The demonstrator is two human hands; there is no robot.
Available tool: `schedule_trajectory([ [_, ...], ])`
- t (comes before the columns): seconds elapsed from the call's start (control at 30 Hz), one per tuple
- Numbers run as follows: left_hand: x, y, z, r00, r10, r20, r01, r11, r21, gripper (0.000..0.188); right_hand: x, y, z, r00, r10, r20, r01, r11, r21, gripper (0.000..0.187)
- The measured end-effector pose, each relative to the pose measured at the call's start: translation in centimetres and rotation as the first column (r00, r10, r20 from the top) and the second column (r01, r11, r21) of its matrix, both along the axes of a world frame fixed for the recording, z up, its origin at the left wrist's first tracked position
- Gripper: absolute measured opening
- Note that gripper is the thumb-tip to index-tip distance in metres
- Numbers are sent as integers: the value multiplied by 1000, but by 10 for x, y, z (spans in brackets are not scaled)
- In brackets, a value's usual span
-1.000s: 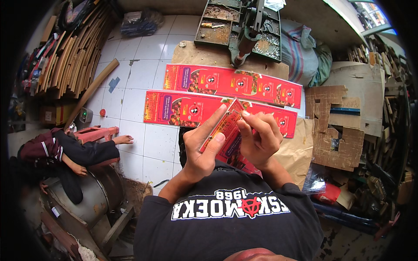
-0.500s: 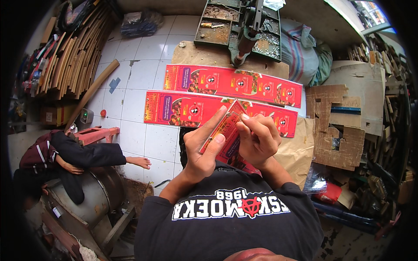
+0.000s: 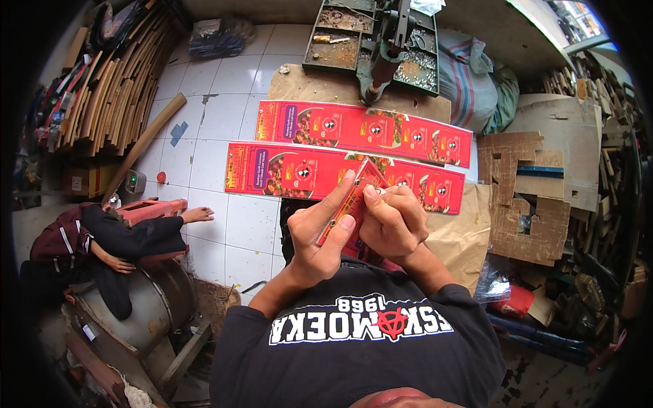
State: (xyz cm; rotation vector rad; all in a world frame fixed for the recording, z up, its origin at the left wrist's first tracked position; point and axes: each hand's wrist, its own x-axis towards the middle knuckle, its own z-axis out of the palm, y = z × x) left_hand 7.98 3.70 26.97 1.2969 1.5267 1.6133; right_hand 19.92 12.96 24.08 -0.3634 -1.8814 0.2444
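A long red printed strip, with gold and dark blue patches, is held tilted in front of my chest. My left hand is closed on its edge, thumb on the face and index finger stretched along the side. My right hand is closed in a pinch at the strip's upper face, fingers curled; whether it grips a thin film there is too small to tell. Beyond my hands lie two similar red strips side by side, a nearer one and a farther one. My hands and shirt hide the held strip's lower part.
A green metal press with trays of small metal pieces stands at the far side. Brown paper and cut cardboard lie to the right. At left, a person sits by a metal drum; cardboard stacks lean behind.
The held strip has turned so its face shows less. My right hand has shifted slightly left and down, fingers curled tighter. The seated person's foot has drawn back left and up.
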Motion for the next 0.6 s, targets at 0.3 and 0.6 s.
schedule_trajectory([
  [0.3, -3, 3, -4, 994, -42, 98, 42, 999, 4, 52, 5, 3, -9, 992, 99, -74, -105, 991, -80, 33],
  [0.6, 0, 2, 0, 987, 13, 159, -1, 997, -77, 55, -1, 3, -11, 987, 95, -129, -108, 990, -96, 37],
])
